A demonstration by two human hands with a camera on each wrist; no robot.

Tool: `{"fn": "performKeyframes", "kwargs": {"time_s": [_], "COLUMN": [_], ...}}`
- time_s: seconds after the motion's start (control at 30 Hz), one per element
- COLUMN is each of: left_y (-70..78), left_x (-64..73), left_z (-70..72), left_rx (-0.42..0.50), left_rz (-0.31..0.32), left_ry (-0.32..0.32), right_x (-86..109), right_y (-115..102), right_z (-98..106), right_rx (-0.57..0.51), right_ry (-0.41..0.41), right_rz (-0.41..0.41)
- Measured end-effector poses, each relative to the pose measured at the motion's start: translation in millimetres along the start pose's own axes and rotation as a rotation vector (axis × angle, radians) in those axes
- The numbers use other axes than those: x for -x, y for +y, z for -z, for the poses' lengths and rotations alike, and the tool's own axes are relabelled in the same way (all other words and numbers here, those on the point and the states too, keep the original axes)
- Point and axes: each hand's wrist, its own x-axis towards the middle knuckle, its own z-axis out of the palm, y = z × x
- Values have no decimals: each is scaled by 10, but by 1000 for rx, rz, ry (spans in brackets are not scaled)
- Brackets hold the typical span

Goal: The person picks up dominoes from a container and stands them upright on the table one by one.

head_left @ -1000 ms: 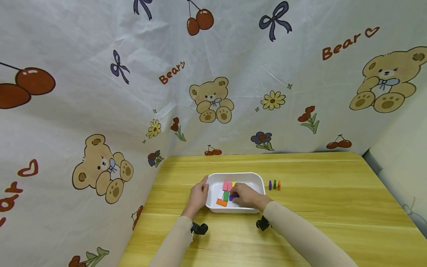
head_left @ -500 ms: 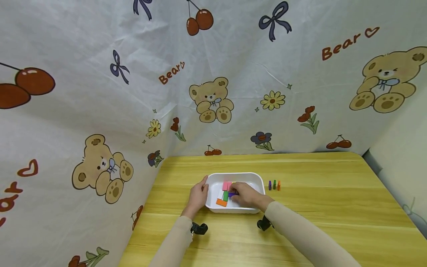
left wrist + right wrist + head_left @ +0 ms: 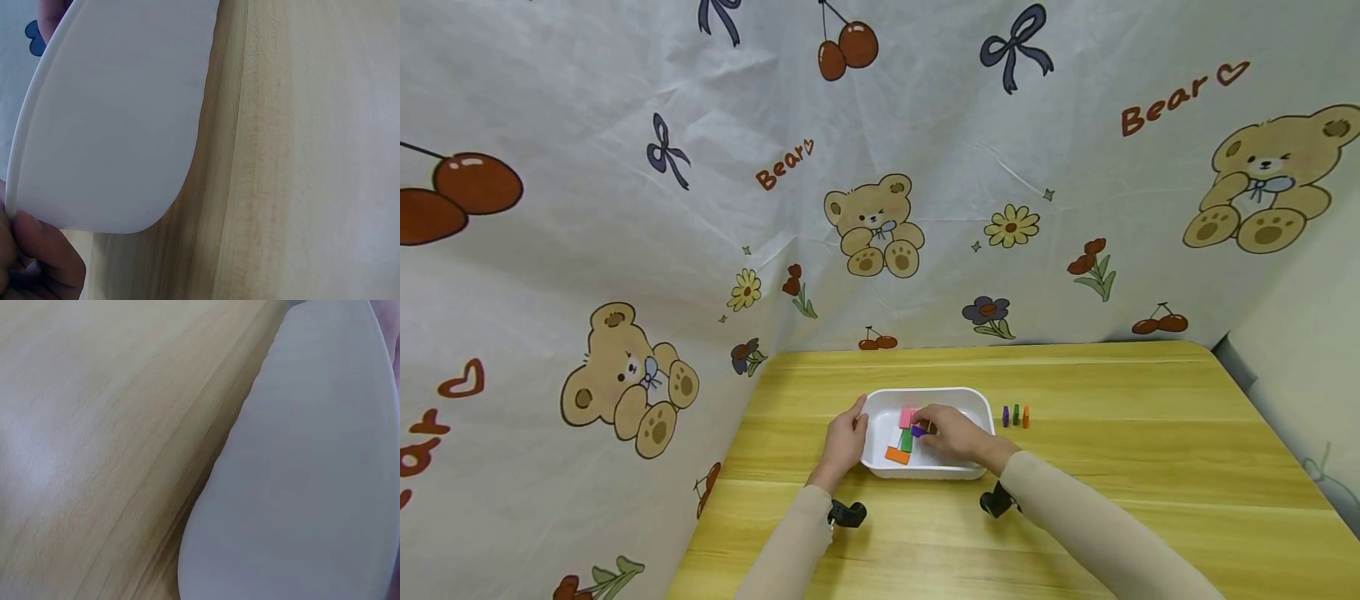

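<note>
A white plastic tray (image 3: 925, 473) stands on the table with several small coloured blocks in it. My left hand (image 3: 846, 440) grips its left rim; in the left wrist view a thumb and finger (image 3: 49, 247) pinch the corner. Inside the tray, my right hand (image 3: 957, 435) pinches a purple block (image 3: 918, 431) at its fingertips. Close by lie a pink block (image 3: 906, 417), a white block (image 3: 896, 437), a green block (image 3: 907, 442) and an orange block (image 3: 897, 455). In the right wrist view the tray's outer wall (image 3: 300, 462) hides nearly all of that hand.
Right of the tray, a purple block (image 3: 1006, 416), a green block (image 3: 1017, 414) and an orange block (image 3: 1026, 416) stand on edge in a row. The wooden table (image 3: 1120, 450) meets a printed cloth (image 3: 955, 167) behind and at the left.
My right hand has shifted slightly up and left in the tray, and the purple block has moved with it toward the pink one. The left hand stays on the rim.
</note>
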Motion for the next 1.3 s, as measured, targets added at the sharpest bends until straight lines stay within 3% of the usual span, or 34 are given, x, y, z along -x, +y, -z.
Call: {"fn": "performKeyframes", "kwargs": {"time_s": [0.3,0.57,0.8,1.0,1.3], "left_y": [5,11,0,9,16], "left_x": [-4,-5,-4,6,-3], "left_z": [4,3,-7,6,7], "left_rx": [-6,-6,-9,-3,-10], "left_rz": [-3,-4,-3,0,-2], "left_ry": [-1,-1,-10,-3,-4], "right_x": [87,196,295,376,474], "right_y": [17,37,74,101,177], "right_z": [113,239,370,485,671], "right_rx": [30,-56,-64,-74,-109], "right_ry": [8,32,76,100,156], "right_rz": [54,16,60,7,-2]}}
